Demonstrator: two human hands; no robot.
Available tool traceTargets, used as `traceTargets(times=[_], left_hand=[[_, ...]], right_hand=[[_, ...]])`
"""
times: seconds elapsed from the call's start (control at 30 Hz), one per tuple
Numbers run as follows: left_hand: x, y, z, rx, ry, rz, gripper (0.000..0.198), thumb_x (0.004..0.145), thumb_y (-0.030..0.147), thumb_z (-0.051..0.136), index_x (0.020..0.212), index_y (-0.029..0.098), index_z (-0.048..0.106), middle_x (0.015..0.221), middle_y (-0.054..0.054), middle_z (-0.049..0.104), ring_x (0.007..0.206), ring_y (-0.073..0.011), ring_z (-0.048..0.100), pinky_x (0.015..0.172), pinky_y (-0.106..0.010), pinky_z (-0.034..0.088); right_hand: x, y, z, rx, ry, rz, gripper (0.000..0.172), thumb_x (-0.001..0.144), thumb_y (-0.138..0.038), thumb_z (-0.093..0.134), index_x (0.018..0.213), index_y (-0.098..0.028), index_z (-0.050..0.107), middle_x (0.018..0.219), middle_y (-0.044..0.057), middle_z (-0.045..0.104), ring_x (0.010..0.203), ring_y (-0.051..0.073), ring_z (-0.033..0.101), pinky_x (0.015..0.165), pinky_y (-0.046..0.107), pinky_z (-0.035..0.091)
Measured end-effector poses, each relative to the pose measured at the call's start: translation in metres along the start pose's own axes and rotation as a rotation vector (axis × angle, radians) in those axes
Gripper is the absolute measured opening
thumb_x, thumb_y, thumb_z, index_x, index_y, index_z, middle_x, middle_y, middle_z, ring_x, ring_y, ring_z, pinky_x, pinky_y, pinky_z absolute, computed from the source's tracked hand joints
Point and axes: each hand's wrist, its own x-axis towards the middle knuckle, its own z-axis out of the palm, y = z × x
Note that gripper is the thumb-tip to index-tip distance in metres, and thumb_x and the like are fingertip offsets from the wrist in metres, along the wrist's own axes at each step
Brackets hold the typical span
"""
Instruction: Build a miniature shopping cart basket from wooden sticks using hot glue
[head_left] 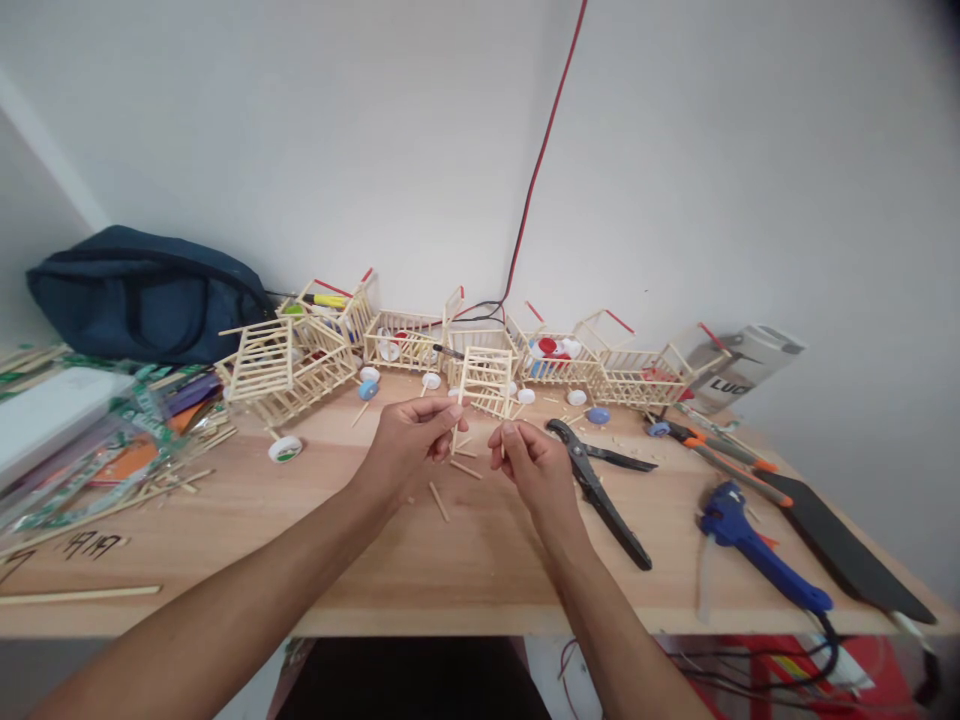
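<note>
My left hand [409, 440] is closed in a pinch on the top of a thin wooden stick [456, 432] that hangs down above the wooden table [420, 560]. My right hand [529, 462] is curled shut just to the right, pinching a short stick piece [503, 446] between thumb and fingers. A small stick-built lattice frame [486, 382] stands just behind the two hands. Several loose stick offcuts [439, 500] lie on the table under my hands.
A row of stick-built carts [585, 362] with bottle-cap wheels lines the wall. Black cutters [600, 490] lie right of my right hand, then a blue glue gun [757, 545], orange-handled pliers [724, 462] and a black blade [847, 545]. A dark blue bag [142, 295] and packets [82, 450] sit left.
</note>
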Motion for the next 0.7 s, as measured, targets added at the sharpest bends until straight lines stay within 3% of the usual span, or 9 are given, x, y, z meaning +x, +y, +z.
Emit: traceTargets(times=[0.33,0.7], left_hand=[[0.0003,0.0037,0.0035,-0.04,0.014,-0.015,0.028,0.068,0.038,0.078,0.069,0.011,0.068,0.06,0.001,0.058,0.041,-0.0023,0.039,0.042,-0.019,0.028],[0.0001,0.004,0.0042,-0.054,0.015,-0.034,0.031,0.067,0.039,0.079,0.072,0.01,0.068,0.066,-0.001,0.06,0.041,-0.0016,0.038,0.042,-0.019,0.026]], right_hand=[[-0.0003,-0.0022,0.0001,-0.003,0.004,0.02,0.037,0.091,-0.045,0.048,0.07,-0.017,0.061,0.055,-0.002,0.054,0.049,0.008,0.042,0.048,0.021,0.03],[-0.0011,-0.0004,-0.0015,-0.024,0.002,-0.007,0.037,0.092,-0.044,0.047,0.071,-0.017,0.061,0.055,-0.002,0.054,0.05,0.009,0.044,0.048,0.02,0.031]])
